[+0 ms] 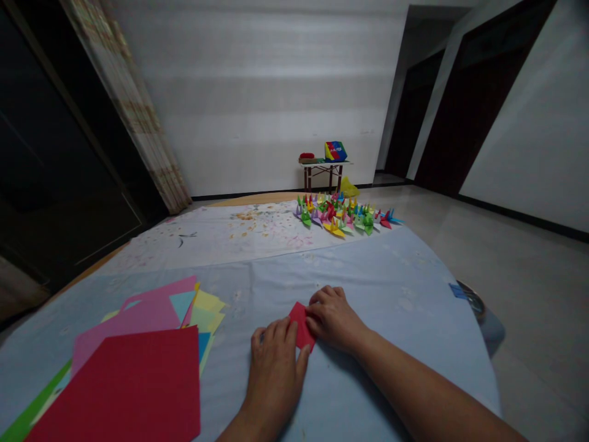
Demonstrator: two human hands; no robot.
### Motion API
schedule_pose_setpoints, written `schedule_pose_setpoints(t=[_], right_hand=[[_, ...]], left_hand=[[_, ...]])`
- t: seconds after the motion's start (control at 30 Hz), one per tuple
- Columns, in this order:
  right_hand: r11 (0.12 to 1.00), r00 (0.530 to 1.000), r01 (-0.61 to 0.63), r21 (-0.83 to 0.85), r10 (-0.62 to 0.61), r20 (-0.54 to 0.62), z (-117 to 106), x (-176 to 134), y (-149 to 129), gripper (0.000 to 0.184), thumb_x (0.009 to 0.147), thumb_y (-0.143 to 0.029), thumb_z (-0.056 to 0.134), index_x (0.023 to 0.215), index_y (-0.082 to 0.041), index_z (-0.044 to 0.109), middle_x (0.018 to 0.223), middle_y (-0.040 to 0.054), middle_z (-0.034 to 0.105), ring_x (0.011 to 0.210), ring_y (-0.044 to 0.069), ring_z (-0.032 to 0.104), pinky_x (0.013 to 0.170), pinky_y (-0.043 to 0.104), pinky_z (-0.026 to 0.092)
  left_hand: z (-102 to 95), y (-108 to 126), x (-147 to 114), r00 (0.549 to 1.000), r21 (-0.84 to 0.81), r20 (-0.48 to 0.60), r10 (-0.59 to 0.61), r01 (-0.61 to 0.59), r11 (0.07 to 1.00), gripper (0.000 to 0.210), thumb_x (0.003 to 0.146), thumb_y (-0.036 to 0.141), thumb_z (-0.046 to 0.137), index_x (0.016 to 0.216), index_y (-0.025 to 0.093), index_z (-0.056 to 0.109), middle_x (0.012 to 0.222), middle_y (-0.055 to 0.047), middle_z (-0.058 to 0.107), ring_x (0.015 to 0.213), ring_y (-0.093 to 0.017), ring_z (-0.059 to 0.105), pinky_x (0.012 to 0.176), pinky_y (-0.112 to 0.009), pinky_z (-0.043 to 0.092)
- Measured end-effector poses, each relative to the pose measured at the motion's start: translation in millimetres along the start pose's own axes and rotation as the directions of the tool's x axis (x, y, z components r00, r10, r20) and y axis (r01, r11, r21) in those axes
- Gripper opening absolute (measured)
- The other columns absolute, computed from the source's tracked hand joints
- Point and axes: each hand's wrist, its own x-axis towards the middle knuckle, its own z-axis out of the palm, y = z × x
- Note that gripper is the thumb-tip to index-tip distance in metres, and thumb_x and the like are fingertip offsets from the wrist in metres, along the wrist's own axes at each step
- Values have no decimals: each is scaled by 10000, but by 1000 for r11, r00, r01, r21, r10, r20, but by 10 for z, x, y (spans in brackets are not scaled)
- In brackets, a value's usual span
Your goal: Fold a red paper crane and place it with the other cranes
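Observation:
A small piece of folded red paper (302, 328) lies on the blue cloth between my hands. My left hand (276, 359) rests at its left side, with the index fingertip and thumb holding down that edge. From the right, my right hand (335, 316) has its fingers bent and closed on the upper right edge of the paper. Its fingertips cover part of the fold. To the left of my left hand is a loose pile of coloured sheets, with a large red sheet (133, 387) on top and a pink sheet (133, 319) partly under it.
Many folded paper cranes (338, 212) in mixed colours stand at the table's far right. A blue cloth (368, 270) and a white patterned cloth (216, 227) cover the round table. Beyond it, a small stand (322, 164) holds a colourful box (335, 151). A stool (492, 331) is at the right.

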Motion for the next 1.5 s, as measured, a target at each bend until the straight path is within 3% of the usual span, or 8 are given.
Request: schedule_pose_setpoints(t=[0.23, 0.33, 0.5, 0.6, 0.73, 0.87, 1.17, 1.5], right_hand=[[999, 999, 36, 26, -35, -29, 36, 11, 27, 307, 777, -392, 571, 1054, -264, 608, 1077, 45, 578, 1003, 218, 406, 842, 374, 251], [996, 997, 73, 50, -73, -19, 79, 19, 73, 284, 792, -450, 539, 1009, -287, 625, 1068, 24, 585, 987, 214, 418, 821, 371, 271], [999, 999, 17, 35, -16, -30, 93, 35, 169, 339, 765, -525, 556, 998, -291, 634, 1054, 39, 588, 1003, 236, 408, 812, 388, 286], [999, 998, -19, 32, 21, -59, 67, 38, 198, 317, 770, -495, 565, 995, -283, 635, 1048, 39, 590, 999, 234, 410, 811, 390, 294], [996, 993, 65, 52, -59, -107, 37, 24, 202, 381, 780, -522, 539, 1078, -291, 594, 1122, 32, 562, 1025, 226, 401, 822, 383, 297], [987, 989, 144, 75, -143, -25, 40, 15, 219, 361, 769, -542, 546, 1028, -303, 620, 1082, 22, 580, 1012, 223, 408, 805, 372, 300], [993, 1000, 7, 114, -3, -31, -42, -12, 281, 199, 798, -370, 579, 960, -285, 656, 988, 20, 626, 973, 207, 436, 789, 349, 288], [967, 998, 59, 249, -56, -19, -7, -32, 207, 222, 755, -443, 625, 885, -273, 683, 955, 17, 608, 963, 190, 434, 830, 341, 280]], left_hand=[[200, -106, 42, 991, 84, -93, 101, -93, 992, 360, 833, 322, 436, 1135, 182, 572, 1176, -112, 585, 1094, -248, 496, 929, -449, 282], [296, -175, 71, 984, 112, -115, 139, -126, 986, 382, 821, 347, 438, 1130, 173, 579, 1190, -128, 579, 1105, -258, 498, 923, -448, 288], [369, -227, 82, 986, 160, -80, 150, -136, 978, 402, 806, 350, 416, 1117, 170, 596, 1208, -136, 576, 1105, -267, 508, 916, -453, 289], [358, -223, 88, 990, 179, -43, 137, -127, 976, 419, 800, 351, 400, 1110, 156, 604, 1216, -141, 571, 1101, -268, 513, 905, -449, 294], [353, -217, 100, 991, 195, -29, 131, -123, 973, 428, 803, 350, 384, 1119, 162, 602, 1218, -133, 572, 1092, -256, 522, 896, -437, 298], [385, -218, 108, 991, 208, -51, 127, -114, 971, 428, 799, 357, 387, 1125, 174, 597, 1220, -122, 573, 1092, -250, 524, 907, -442, 288], [292, -115, 74, 980, 188, -138, 145, -118, 975, 362, 820, 326, 417, 1077, 157, 609, 1154, -135, 613, 1044, -254, 554, 904, -451, 309], [146, -8, -10, 990, 104, -100, 95, -84, 991, 337, 852, 284, 419, 1124, 155, 571, 1166, -115, 596, 1094, -229, 512, 946, -450, 293]])
